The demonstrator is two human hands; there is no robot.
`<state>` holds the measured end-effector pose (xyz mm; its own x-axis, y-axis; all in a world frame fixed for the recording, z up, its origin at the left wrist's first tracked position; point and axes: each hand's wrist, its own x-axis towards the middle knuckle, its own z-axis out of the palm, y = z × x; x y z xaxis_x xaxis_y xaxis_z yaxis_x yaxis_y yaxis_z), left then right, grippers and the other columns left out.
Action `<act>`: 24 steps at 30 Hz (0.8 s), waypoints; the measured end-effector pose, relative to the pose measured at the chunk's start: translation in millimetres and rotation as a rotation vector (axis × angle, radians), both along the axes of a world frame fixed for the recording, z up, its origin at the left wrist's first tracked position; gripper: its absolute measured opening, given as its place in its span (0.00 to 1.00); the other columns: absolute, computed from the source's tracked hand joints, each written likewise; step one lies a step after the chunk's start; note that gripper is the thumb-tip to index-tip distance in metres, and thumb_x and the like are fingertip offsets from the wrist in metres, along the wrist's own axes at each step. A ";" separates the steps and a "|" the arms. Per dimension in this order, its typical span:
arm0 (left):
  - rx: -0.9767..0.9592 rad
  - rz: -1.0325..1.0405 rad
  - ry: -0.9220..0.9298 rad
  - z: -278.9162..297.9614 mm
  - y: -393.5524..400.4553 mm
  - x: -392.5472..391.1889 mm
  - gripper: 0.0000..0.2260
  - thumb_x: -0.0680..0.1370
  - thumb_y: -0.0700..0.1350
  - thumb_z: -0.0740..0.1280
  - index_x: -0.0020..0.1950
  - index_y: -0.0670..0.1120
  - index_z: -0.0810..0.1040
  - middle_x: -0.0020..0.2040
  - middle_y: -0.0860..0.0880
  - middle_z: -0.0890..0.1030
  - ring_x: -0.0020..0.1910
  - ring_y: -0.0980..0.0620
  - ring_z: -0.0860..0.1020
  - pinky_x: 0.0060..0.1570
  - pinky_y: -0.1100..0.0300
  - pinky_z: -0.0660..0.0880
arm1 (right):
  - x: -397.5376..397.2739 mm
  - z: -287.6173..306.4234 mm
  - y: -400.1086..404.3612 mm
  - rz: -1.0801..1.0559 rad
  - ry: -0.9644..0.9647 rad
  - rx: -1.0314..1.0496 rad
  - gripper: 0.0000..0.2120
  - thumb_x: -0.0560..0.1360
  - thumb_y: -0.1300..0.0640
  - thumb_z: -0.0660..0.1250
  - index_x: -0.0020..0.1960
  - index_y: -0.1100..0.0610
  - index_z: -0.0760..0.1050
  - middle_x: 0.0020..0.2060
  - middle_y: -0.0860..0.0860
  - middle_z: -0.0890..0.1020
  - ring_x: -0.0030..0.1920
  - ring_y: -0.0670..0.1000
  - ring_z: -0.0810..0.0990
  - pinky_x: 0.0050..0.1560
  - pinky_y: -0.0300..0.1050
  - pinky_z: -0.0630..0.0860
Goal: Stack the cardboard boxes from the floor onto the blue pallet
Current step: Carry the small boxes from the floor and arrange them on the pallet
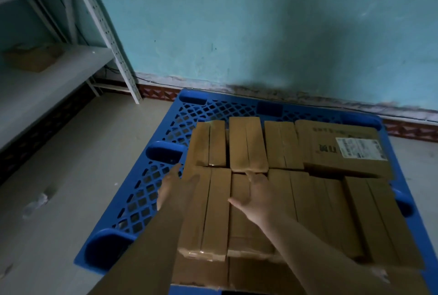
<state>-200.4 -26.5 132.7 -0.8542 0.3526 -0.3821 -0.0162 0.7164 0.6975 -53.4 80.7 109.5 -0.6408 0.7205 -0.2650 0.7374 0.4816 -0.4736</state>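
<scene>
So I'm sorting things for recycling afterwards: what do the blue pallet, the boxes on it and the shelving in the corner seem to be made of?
The blue lattice pallet looks like moulded plastic: uniform colour, rounded corners, diamond openings. The long brown boxes look like plain matte cardboard, with glossy clear tape at their ends. The pale grey shelving unit is probably painted metal, judging by its perforated upright; the shelf boards are less certain.

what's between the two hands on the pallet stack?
In the head view, one narrow cardboard box on the near left of the stack lies between the left hand at its left side and the right hand, which rests flat on the neighbouring box.
</scene>
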 end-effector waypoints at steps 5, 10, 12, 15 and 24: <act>0.007 -0.013 -0.026 -5.3 31.9 -22.8 0.31 0.74 0.55 0.65 0.74 0.50 0.59 0.71 0.44 0.67 0.65 0.44 0.70 0.55 0.52 0.72 | -9.9 4.5 59.6 0.020 -0.082 0.112 0.42 0.67 0.36 0.68 0.73 0.50 0.55 0.70 0.51 0.65 0.69 0.54 0.66 0.66 0.51 0.68; -0.037 -0.073 -0.046 -21.5 57.1 -40.3 0.25 0.75 0.50 0.64 0.70 0.47 0.63 0.67 0.42 0.70 0.58 0.45 0.72 0.54 0.52 0.72 | -22.0 -10.7 87.4 0.016 -0.169 0.100 0.46 0.66 0.35 0.68 0.75 0.49 0.48 0.73 0.51 0.61 0.71 0.55 0.61 0.70 0.56 0.61; -0.034 -0.035 -0.100 -33.1 71.0 -49.0 0.26 0.75 0.49 0.64 0.71 0.47 0.61 0.67 0.42 0.70 0.50 0.49 0.70 0.44 0.57 0.69 | -25.8 -20.9 96.9 -0.013 -0.201 0.029 0.49 0.66 0.35 0.68 0.75 0.49 0.44 0.75 0.51 0.55 0.74 0.54 0.53 0.72 0.58 0.54; -0.038 -0.034 -0.162 -48.5 89.9 -58.1 0.31 0.74 0.49 0.65 0.74 0.46 0.57 0.67 0.42 0.70 0.53 0.48 0.72 0.45 0.57 0.67 | -33.5 -31.7 106.9 0.026 -0.224 0.003 0.51 0.66 0.34 0.67 0.75 0.50 0.40 0.76 0.50 0.49 0.75 0.52 0.44 0.72 0.62 0.43; -0.007 -0.220 -0.041 -61.1 110.2 -62.8 0.33 0.71 0.45 0.71 0.72 0.43 0.60 0.68 0.43 0.68 0.52 0.54 0.69 0.46 0.65 0.68 | -37.6 -41.4 99.0 -0.051 -0.187 0.039 0.53 0.62 0.27 0.63 0.75 0.49 0.41 0.76 0.54 0.51 0.75 0.52 0.45 0.72 0.59 0.40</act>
<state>-263.3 83.7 71.6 -0.7411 0.5259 -0.4174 0.1127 0.7104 0.6948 -91.0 179.8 68.1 -0.5449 0.7631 -0.3476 0.8350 0.4562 -0.3076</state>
